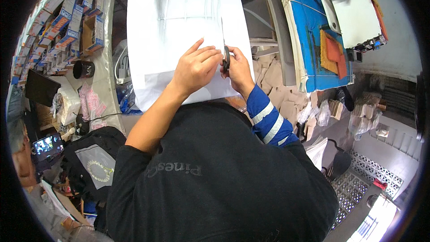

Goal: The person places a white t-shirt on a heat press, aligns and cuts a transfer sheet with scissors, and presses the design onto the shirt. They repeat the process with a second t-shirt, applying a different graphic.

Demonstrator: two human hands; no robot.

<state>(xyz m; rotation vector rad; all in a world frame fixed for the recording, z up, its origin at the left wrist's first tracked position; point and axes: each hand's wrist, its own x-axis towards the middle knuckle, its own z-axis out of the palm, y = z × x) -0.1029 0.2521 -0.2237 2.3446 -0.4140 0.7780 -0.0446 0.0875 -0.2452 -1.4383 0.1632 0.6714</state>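
Note:
A large white sheet of paper lies in front of me, with a faint grey window-like grid drawn on its upper part. My left hand rests on the sheet, palm down, fingers stretched toward the right. Black-handled scissors are gripped in my right hand, just past the left fingertips. Their blades point away from me along a dark line in the paper, near its right side. How far apart the blades are is hard to see.
Stacked small boxes and a black mug stand on the left. Lower left are a lit phone and a black bag. To the right, a blue-topped table carries orange pads; brown cardboard pieces lie beside it.

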